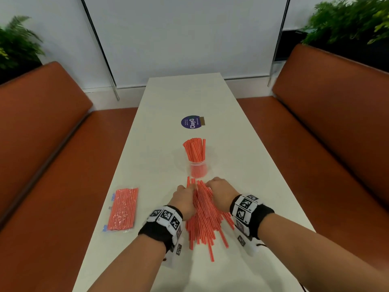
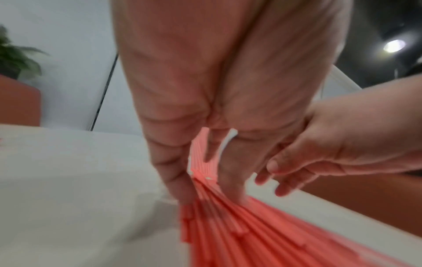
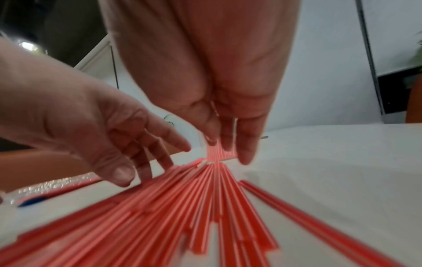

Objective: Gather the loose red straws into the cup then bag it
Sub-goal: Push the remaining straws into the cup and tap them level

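The clear plastic cup (image 1: pixel 197 163) holds upright red striped straws (image 1: pixel 194 150); a clear plastic bag (image 1: pixel 122 208) of straws lies near the table's left edge. The left hand (image 1: pixel 185 200) and right hand (image 1: pixel 219 190), fingers loosely extended, press on the loose red straws (image 1: pixel 205 218) between them.

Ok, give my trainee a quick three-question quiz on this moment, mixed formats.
1. True or false: the cup already holds some straws.
2. Where does the sealed bag of straws lie? A) left of the loose pile B) beyond the cup C) right of the loose pile
3. Fill in: the left hand and right hand both work at the ___ end of the loose straws.

Key: 1 true; 2 A; 3 far (the end nearest the cup).
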A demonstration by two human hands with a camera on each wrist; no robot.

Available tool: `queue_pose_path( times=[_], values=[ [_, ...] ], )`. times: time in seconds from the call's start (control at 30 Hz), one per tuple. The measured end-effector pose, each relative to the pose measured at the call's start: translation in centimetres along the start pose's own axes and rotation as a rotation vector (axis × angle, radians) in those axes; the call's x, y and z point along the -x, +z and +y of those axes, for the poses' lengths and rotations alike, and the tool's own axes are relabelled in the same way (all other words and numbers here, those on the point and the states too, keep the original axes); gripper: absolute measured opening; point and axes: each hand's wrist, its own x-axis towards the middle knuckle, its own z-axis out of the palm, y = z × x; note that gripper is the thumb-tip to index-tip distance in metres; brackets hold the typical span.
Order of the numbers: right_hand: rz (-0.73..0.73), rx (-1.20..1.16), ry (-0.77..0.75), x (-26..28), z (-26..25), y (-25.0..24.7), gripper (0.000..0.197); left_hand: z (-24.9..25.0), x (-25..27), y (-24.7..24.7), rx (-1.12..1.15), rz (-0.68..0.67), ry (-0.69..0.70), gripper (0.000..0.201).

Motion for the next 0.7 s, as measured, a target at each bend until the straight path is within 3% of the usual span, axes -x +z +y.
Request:
queue_pose_path(
  times=[0.1,0.2,0.27,0.37,0.43,0.7],
  values=[
    [-0.077,0.141,0.237,0.7,0.6,-0.6,0.031,-0.1,-0.1,0.0,0.001,0.052,-0.166,0.041],
    [-0.181,0.264,0.329,1.4,0.2,0.1,0.046,0.2,-0.2,0.6,-0.124,0.009,-0.233,0.043],
    [-0.197,0.257,0.335,1.0,-0.7,1.3,0.053,0.9,-0.2,1.1,-0.140,-0.015,-0.225,0.043],
    [-0.187,0.304,0.315,-0.2,-2.5,2.7,0.037,2.1,-0.5,1.3,-0.140,-0.025,-0.210,0.034],
    [-0.183,0.305,0.322,-0.4,-3.3,2.9,0.037,2.6,-0.6,1.0,-0.135,-0.015,-0.211,0.031],
    [-0.103,-0.071,0.264,-0.8,-4.1,3.0,0.036,2.6,-0.7,-0.2,-0.006,0.034,-0.294,0.028]
  ],
)
